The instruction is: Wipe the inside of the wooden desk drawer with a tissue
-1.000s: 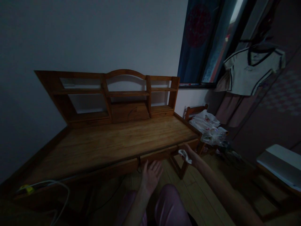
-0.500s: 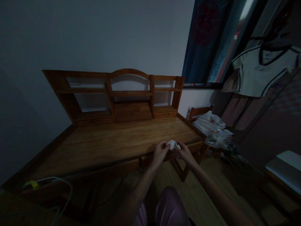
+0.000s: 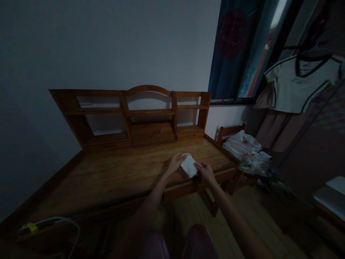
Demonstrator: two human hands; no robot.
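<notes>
A soft white sheet, seemingly a tissue (image 3: 189, 166), is stretched between my two hands over the front edge of the wooden desk (image 3: 129, 165). My left hand (image 3: 175, 162) pinches its upper left corner. On the other side, my right hand (image 3: 205, 171) grips the right edge between thumb and fingers. The sheet is partly unfolded, its lower corner hanging free. Dim light hides whether it is paper or thin cloth.
A wooden shelf unit (image 3: 151, 112) stands along the desk's back. To the right is a chair (image 3: 231, 128) piled with plastic bags (image 3: 244, 145). A white cable (image 3: 64, 218) with a yellow piece lies at the front left. A white shirt (image 3: 292, 86) hangs at right.
The white tissue was bunched up small between my fingers and is now spread wider. Both hands have moved slightly left and farther apart. The view has tilted up a little.
</notes>
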